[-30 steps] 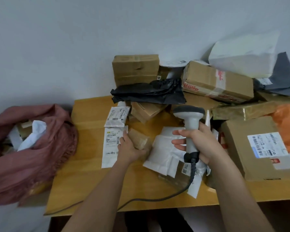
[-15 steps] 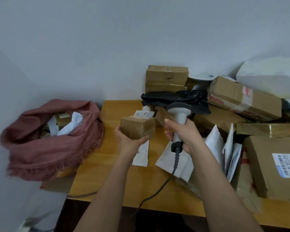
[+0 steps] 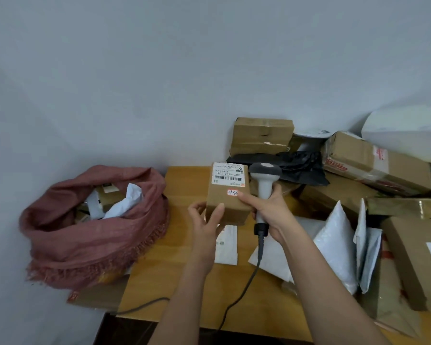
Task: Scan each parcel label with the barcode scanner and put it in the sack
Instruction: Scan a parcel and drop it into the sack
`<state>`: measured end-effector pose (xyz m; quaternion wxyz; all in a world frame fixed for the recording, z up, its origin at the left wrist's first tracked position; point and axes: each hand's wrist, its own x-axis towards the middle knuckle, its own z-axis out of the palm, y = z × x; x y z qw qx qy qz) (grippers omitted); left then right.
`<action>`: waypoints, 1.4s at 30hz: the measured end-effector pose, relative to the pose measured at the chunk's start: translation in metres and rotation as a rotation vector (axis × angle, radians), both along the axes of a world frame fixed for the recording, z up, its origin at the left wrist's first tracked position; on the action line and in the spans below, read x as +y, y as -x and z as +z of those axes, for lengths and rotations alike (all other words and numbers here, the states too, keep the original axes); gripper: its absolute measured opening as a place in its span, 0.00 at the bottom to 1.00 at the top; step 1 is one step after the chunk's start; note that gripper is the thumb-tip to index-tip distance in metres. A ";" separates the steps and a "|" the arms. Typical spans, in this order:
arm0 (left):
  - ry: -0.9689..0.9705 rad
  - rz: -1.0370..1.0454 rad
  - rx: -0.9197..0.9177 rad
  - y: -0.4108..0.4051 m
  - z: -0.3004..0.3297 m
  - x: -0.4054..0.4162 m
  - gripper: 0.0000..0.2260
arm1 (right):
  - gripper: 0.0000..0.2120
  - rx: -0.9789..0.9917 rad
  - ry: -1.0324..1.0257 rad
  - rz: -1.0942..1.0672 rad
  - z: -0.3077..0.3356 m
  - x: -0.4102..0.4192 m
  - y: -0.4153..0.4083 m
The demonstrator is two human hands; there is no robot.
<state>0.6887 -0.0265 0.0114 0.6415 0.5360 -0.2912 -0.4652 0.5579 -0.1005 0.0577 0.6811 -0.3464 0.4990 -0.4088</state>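
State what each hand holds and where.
Left hand holds the small box by its near lower edge. Right hand holds the scanner by its handle, one finger touching the box.

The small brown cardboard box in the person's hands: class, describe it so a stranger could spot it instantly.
Start at the pink cloth sack left of the wooden table; just right of it, above the table, the left hand holds a small brown cardboard box. Unlike the piled parcels, it is lifted and bears a pink handwritten sticker.

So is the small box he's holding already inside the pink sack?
No, the small box is held up over the table by the left hand, to the right of the pink sack.
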 end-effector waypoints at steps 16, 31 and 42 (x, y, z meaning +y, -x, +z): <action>-0.182 -0.158 0.072 -0.092 0.027 0.005 0.20 | 0.32 -0.017 0.132 0.014 -0.002 0.002 0.024; -0.339 -0.151 -0.167 -0.063 0.047 -0.005 0.56 | 0.28 -0.287 0.005 -0.108 0.005 0.020 0.002; -0.286 -0.307 0.203 -0.017 0.016 0.003 0.43 | 0.32 -0.234 -0.013 -0.211 0.000 0.025 -0.008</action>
